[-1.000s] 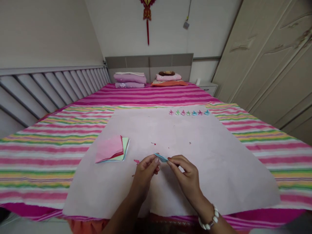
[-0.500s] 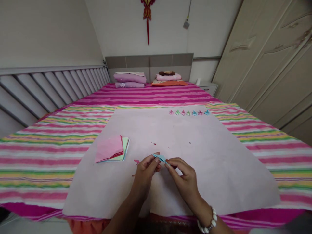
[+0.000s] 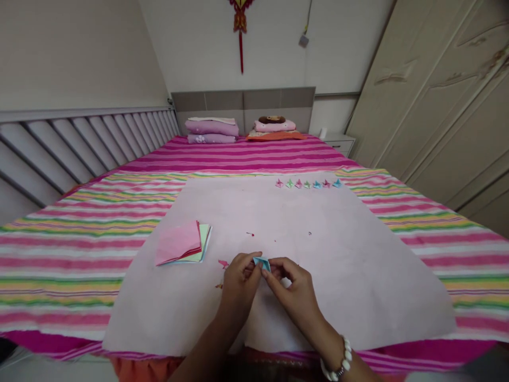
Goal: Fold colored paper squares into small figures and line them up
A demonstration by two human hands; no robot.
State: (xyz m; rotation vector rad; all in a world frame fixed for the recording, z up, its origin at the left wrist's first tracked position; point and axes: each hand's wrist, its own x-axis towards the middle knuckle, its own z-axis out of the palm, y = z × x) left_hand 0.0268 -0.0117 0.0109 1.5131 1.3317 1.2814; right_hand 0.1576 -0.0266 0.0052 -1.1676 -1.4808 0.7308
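Observation:
A small folded piece of blue paper [image 3: 261,262] is held up between my two hands, over the near middle of a large pale sheet [image 3: 358,286]. My left hand [image 3: 241,278] pinches its left side, thumb in front and fingers behind. On the right side, my right hand [image 3: 292,281] grips it with thumb and index finger; a white bead bracelet circles that wrist. The paper's inner folds face me, partly covered by my thumbs. Just left of my left hand lie a small pink paper piece [image 3: 223,263] and a little brownish item [image 3: 219,286], its kind unclear.
A stack of pink, red, green and blue square papers [image 3: 181,243] lies at left on the sheet. Several small folded paper figures [image 3: 307,184] stand in a row at its far right edge. A tiny red-tipped item [image 3: 250,234] lies mid-sheet. Striped bedding [image 3: 71,260] surrounds it.
The blue paper has turned from a thin, edge-on strip to show its folded faces. My hands have drawn closer together, the right one shifting left.

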